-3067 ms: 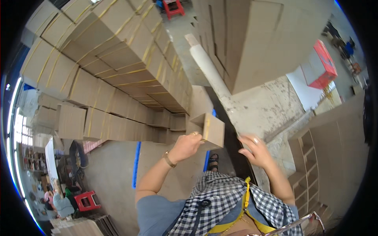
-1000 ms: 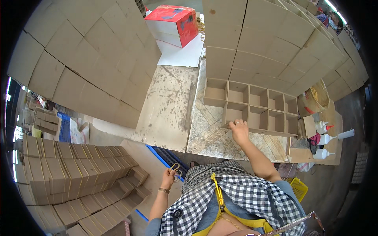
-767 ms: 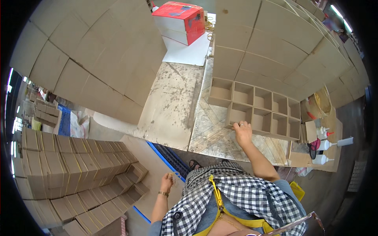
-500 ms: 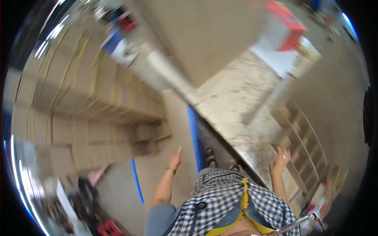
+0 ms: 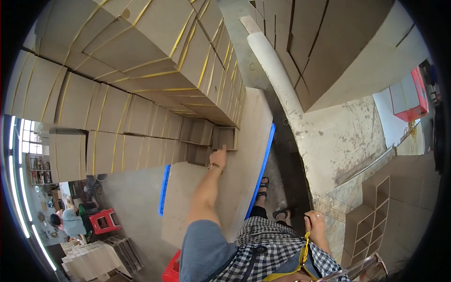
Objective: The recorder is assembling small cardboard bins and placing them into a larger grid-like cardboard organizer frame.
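Hands first: left hand [image 5: 218, 156] stretched out, fingers touching a small cardboard box [image 5: 224, 137] at the low end of the strapped stacks [image 5: 141, 84]; grip not closed, can't tell if it's holding. Right hand [image 5: 314, 222] hangs at the hip, loosely curled, empty. A second ago right hand was at the divider rack [image 5: 371, 221] on the counter [image 5: 338, 141] and left hung free; the person has since turned to the stacks, so this looks like a fresh pick. Box sits on the blue-edged pallet board [image 5: 244, 155], open face toward the person, long axis roughly across the stack front. White tube [image 5: 272, 61] leans beyond.
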Available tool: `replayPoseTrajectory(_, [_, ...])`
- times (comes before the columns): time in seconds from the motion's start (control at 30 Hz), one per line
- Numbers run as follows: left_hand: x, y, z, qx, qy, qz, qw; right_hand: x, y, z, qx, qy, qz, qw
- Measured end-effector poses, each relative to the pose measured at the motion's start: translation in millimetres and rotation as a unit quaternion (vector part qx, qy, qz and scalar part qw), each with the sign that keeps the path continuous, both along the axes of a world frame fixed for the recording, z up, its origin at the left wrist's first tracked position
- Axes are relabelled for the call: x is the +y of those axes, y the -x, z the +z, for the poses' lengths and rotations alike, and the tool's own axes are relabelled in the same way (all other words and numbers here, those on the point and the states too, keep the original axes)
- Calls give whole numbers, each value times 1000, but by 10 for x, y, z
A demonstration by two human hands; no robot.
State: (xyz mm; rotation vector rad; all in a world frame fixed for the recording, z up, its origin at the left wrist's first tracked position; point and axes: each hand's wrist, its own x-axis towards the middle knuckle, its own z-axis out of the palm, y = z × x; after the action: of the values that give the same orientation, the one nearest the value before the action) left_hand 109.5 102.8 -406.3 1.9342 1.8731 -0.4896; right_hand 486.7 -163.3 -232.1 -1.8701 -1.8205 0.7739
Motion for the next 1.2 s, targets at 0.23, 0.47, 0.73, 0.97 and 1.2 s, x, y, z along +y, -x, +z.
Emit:
replayPoseTrajectory(0.23, [186,-134,-280,-11,-24,-190,981,175,40,-85,39,23,-3,999])
replayPoseTrajectory(0.47, [-433,-813,1408,-377,152,-77,911,773,-166,237,112,16,24,993])
replayPoseTrajectory(0.73, [-1320,-1860,2502,-611,380,-35,693,1009,-404,658,315,233,231,891])
replayPoseTrajectory(0.97, [-1594,-2242,2519,-501,299,-131,801,288,-595,450,330,47,18,943])
replayPoseTrajectory(1.2, [-1671,-2592,2523,-403,13,-424,811,-112,-835,568,298,54,1,953])
